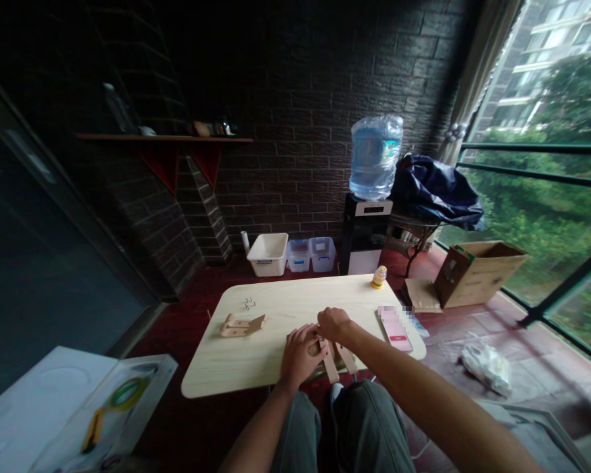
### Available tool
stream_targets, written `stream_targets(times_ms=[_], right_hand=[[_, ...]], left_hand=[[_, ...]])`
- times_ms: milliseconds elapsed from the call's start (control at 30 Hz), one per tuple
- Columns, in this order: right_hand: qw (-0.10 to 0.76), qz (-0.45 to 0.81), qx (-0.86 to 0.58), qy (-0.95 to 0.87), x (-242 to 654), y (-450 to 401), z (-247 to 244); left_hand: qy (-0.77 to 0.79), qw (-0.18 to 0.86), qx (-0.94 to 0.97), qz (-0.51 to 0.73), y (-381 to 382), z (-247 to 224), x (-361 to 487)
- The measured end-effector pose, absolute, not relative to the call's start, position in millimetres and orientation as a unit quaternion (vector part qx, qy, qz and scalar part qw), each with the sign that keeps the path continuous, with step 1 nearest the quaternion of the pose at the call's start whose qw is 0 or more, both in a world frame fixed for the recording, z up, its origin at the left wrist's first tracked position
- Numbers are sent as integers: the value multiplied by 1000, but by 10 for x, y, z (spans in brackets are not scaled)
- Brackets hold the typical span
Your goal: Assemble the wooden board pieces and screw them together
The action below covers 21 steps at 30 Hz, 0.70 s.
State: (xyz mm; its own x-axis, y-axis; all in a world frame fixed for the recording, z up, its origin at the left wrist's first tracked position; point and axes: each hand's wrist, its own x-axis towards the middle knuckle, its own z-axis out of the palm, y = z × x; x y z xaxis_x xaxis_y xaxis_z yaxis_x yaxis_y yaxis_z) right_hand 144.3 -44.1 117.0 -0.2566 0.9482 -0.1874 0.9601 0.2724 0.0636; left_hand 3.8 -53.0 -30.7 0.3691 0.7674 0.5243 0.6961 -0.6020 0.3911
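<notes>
At the near edge of the pale table (256, 368), my left hand (301, 353) lies over a wooden assembly (329, 366) and grips its left side. My right hand (333, 324) is closed at the far side of the same assembly; whatever its fingers pinch is hidden. Two wooden strips of the assembly stick out toward my lap. To the left rests a separate wooden piece (241, 326) with a tilted flat part. Several small metal screws (249, 303) lie behind it.
A phone (396, 328) and a yellow-capped small bottle (379, 277) are on the table's right side. Beyond stand plastic bins (268, 256), a water dispenser (367, 230) and a cardboard box (477, 276). An open white case (128, 401) is at the lower left.
</notes>
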Motion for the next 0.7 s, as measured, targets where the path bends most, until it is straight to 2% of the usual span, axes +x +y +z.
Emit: stream_targets(times_ms=[267,567,700], right_hand=[[120,-30,533,837,1483,-425,1173],[105,-42,604,789,1384,-395,1123],[106,-44,566,816,1485,-445,1145]], left_hand=[[443,64,826,342,-515,-340,17],[441,68,830,336,-543,-282,10],[440,62,828,341,-544,-300,8]])
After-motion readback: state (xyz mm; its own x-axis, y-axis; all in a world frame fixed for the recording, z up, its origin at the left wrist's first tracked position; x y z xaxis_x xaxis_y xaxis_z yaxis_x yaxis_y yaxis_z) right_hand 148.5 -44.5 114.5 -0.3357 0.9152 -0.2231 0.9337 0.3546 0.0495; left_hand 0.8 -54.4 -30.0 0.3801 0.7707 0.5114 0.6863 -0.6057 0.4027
